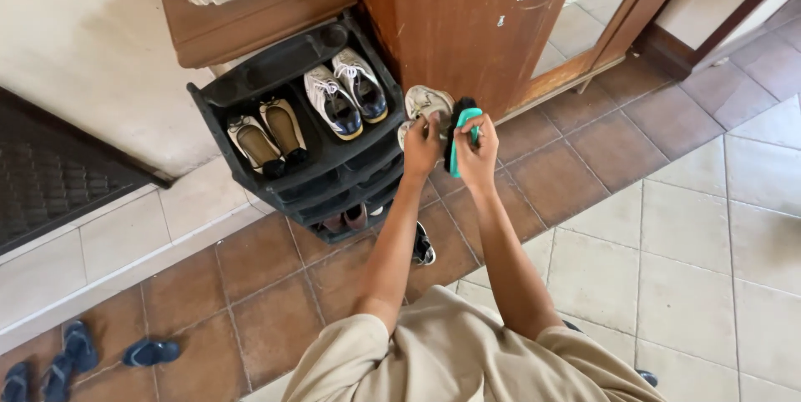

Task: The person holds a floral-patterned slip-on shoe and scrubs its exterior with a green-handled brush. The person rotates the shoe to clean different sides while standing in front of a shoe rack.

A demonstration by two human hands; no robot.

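Observation:
My left hand (421, 150) grips a worn whitish shoe (426, 102) held out in front of me, sole side up. A teal-handled brush (461, 131) with dark bristles is in my right hand (478, 156), its bristles pressed against the shoe's right side. Both arms reach forward over the tiled floor. My fingers hide the lower part of the shoe.
A black plastic shoe rack (250, 76) stands left of my hands, with beige flats (271, 136) and white-and-navy sneakers (346, 95) on top. A wooden door (467, 10) is straight ahead. Another shoe (424, 245) lies on the floor, and blue sandals (79, 352) at the lower left.

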